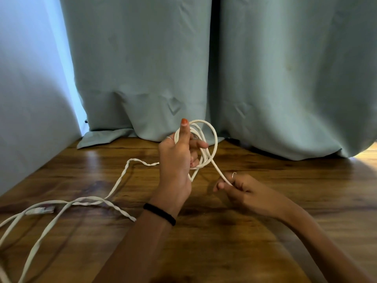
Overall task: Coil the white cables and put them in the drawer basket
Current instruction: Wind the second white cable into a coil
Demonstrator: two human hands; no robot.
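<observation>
Wooden table (265, 231); white cable (212, 139) coiled in left-hand grip (179, 158).

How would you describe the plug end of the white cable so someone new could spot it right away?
Start at the wooden table and look to its left edge, away from both hands. The plug lies flat there, beside loose runs of the white cable. It is the only short, blocky clear piece; everything near it is thin cord.

The table (255, 231) is glossy varnished wood with dark grain. Behind it hangs a matt cloth curtain (142, 68), creased. On the table lies a smooth white cable (120, 180), its plug (40, 210) clear plastic.
</observation>
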